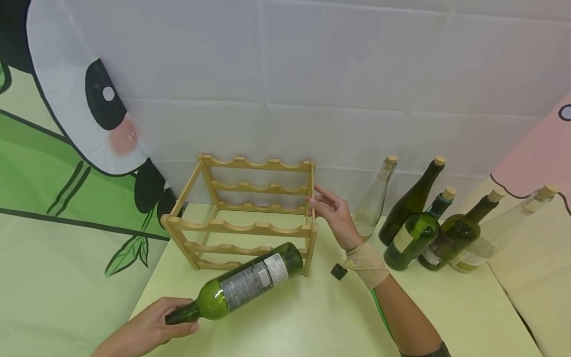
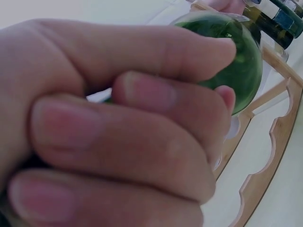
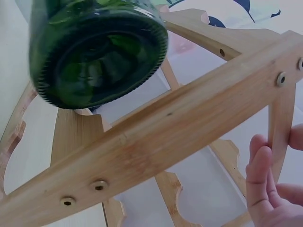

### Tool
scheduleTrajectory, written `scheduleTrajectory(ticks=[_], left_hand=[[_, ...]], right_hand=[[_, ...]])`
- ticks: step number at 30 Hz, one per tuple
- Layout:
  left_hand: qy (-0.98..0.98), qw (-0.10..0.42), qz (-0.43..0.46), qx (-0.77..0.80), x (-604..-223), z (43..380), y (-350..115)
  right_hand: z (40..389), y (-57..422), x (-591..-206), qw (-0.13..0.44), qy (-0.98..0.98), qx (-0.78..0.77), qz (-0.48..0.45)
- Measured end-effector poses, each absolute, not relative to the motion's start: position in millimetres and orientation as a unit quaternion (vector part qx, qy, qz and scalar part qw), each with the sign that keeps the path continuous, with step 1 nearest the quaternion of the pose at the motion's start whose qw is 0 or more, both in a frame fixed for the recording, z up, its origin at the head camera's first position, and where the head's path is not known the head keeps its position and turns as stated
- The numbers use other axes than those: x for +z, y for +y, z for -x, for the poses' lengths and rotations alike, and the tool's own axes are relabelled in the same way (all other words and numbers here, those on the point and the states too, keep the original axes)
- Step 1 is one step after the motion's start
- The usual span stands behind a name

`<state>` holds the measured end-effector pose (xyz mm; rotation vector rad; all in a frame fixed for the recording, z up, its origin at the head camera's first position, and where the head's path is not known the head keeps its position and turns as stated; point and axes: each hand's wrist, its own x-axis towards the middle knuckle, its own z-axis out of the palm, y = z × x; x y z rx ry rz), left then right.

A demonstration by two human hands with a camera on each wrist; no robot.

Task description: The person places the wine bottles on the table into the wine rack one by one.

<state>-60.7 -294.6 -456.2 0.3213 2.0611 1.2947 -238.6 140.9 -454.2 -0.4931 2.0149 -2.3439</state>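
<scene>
My left hand (image 1: 153,321) grips a green wine bottle (image 1: 250,285) by its neck. The bottle lies slanted in the air, base toward the upper right, and overlaps the front of the wooden wine rack (image 1: 236,228) in the head view. Curled fingers (image 2: 132,137) fill the left wrist view, with the bottle's green shoulder beyond them. At the rack's back right upright, my right hand (image 1: 336,220) pinches the wood between thumb and fingers. From the right wrist, the bottle's round base (image 3: 102,66) appears above the rack's top side rail (image 3: 142,137). The rack's scalloped rails hold no bottles.
Several corked bottles stand to the right of the rack, among them a clear bottle (image 1: 374,198) and a dark green one (image 1: 410,206). A small black block (image 1: 339,271) lies on the pale table (image 1: 285,327) near the right wrist. A printed cloth (image 1: 334,79) hangs behind.
</scene>
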Motion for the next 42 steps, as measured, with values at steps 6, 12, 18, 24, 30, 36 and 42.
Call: scheduleTrajectory(ticks=[6,12,18,24,30,36,42], left_hand=[[0.787,0.323,-0.117,0.513,-455.7,55.0,-290.2],[0.778,0.328,-0.109,0.525,-455.3,51.1,-287.5],[0.764,0.322,-0.126,0.545,-458.3,49.4,-282.1],[0.755,0.324,-0.109,0.56,-461.1,48.3,-275.6],[0.75,0.325,-0.1,0.567,-463.0,46.1,-270.4],[0.741,0.324,-0.096,0.58,-464.9,43.6,-265.2],[0.738,0.317,-0.083,0.59,-467.4,44.1,-255.0]], right_hand=[[238.4,141.2,-453.0,0.002,0.648,-0.746,0.156],[238.3,139.8,-454.6,0.004,0.646,-0.748,0.155],[238.1,139.0,-455.8,0.002,0.642,-0.751,0.153],[237.1,138.1,-454.6,0.004,0.636,-0.757,0.151],[237.6,139.0,-454.8,0.003,0.64,-0.753,0.151],[238.0,139.3,-455.4,0.005,0.638,-0.756,0.148],[236.2,138.3,-454.2,0.001,0.641,-0.753,0.148]])
